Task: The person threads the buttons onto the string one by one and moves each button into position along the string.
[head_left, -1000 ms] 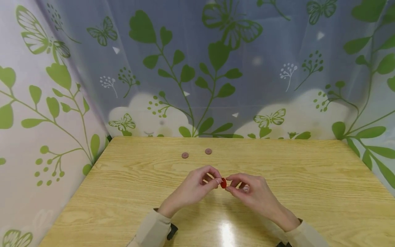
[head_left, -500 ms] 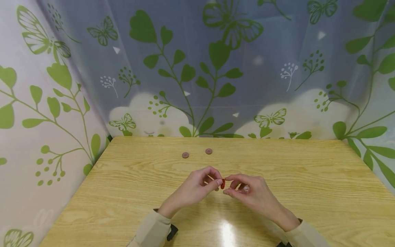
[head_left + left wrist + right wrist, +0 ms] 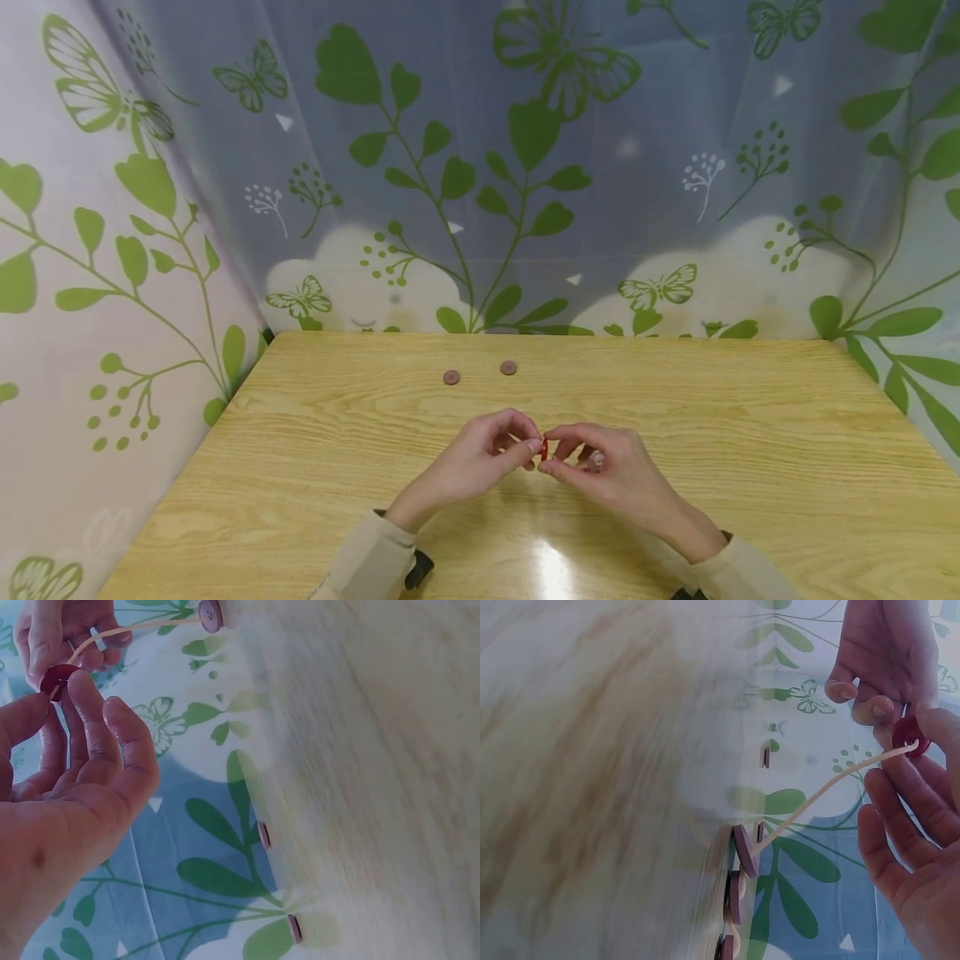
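A red button (image 3: 544,448) is held between both hands above the table. My left hand (image 3: 487,454) pinches it between thumb and index finger. My right hand (image 3: 611,467) closes thumb and index fingertips on its other side. In the right wrist view, a pale cord (image 3: 832,782) runs into a hole of the red button. A short bit of cord also shows on the far face in the left wrist view. Along the cord, low in the right wrist view, sit several brownish-purple buttons (image 3: 744,851). Between my right fingers a small pinkish round thing (image 3: 596,461) is partly hidden.
Two brown buttons, one on the left (image 3: 451,377) and one on the right (image 3: 508,367), lie flat near the table's back edge. The wood-grain table (image 3: 337,417) meets a leaf-patterned curtain (image 3: 420,275) at the back and sides.
The red button has turned from a broad face to nearly edge-on. My right thumb and index finger have moved slightly left, onto it. The two loose brown buttons stay put.
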Motion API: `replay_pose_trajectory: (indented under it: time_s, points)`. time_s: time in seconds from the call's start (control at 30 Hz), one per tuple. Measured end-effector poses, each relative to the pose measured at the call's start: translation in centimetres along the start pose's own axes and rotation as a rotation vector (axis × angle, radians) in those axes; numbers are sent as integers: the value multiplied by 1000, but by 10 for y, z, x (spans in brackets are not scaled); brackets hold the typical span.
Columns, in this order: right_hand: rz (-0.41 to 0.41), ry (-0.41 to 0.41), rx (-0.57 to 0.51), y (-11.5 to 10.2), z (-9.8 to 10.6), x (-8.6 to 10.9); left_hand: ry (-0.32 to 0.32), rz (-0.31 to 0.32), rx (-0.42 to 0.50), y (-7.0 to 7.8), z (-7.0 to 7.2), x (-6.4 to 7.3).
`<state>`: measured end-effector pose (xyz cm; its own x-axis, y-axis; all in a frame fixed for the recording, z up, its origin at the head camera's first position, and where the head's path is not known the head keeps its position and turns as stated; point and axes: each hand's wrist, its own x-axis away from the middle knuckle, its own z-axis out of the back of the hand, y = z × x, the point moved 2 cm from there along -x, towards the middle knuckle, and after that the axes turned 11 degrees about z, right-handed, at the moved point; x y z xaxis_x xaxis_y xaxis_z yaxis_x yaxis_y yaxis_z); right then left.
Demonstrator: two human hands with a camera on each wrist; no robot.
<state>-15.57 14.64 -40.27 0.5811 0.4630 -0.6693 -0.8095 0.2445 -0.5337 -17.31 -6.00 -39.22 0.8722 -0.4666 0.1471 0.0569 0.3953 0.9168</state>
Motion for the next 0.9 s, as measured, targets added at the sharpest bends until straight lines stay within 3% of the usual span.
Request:
replay_pose_trajectory:
  time_s: [0.43, 0.9]
  points:
    - [27, 11, 40, -1, -3, -2, -25, -9, 54, -5, -1, 0]
    - [-5, -6, 46, 1, -4, 1, -32, 24, 75, -9, 1, 2]
